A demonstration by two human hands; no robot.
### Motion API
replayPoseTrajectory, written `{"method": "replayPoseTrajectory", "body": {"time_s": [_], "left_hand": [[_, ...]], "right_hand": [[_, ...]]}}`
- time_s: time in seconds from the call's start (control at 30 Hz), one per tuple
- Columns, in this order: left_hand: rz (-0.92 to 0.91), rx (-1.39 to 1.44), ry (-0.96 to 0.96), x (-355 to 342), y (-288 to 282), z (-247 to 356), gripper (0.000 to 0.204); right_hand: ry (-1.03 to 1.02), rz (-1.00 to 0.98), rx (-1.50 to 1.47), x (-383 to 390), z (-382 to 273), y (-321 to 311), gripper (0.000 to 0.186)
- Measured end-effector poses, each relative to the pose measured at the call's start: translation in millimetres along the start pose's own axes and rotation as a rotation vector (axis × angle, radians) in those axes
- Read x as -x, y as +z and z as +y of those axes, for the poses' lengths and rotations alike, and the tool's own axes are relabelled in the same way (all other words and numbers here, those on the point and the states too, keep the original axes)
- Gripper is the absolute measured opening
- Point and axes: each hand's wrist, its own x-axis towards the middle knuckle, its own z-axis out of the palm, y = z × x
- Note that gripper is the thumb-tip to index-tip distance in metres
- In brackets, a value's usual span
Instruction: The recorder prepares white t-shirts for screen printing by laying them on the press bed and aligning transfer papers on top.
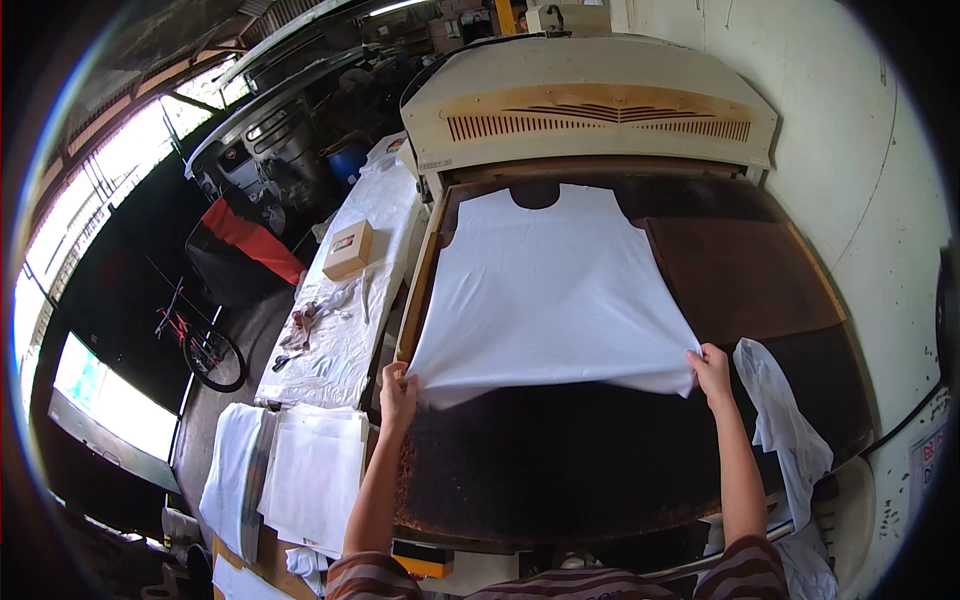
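A white shirt panel (550, 290) with a scooped neckline and cut-in armholes lies spread on the dark bed (560, 460) of a large press machine. Its neck end points away from me, and its near edge is stretched between my hands. My left hand (398, 398) pinches the near left corner at the bed's left edge. My right hand (711, 374) grips the near right corner. The fabric between them looks lifted a little off the bed and shows soft folds.
The machine's beige hood (600, 90) rises behind the bed. A brown sheet (735, 275) lies on the bed's right side, with crumpled white cloth (780, 420) nearer me. Leftward stands a covered table (330, 360) with a cardboard box (348, 250), scissors and paper stacks (315, 470). Beyond is a bicycle (210, 355).
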Motion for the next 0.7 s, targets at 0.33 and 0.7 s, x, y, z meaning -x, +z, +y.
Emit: {"method": "replayPoseTrajectory", "body": {"time_s": [0.33,0.7], "left_hand": [[0.127,-0.194,0.022,69,-20,8,0.022],[0.088,-0.403,0.032,78,-25,7,0.019]], "right_hand": [[-0.125,0.141,0.317,55,18,3,0.019],[-0.207,0.201,0.427,72,10,-3,0.018]]}}
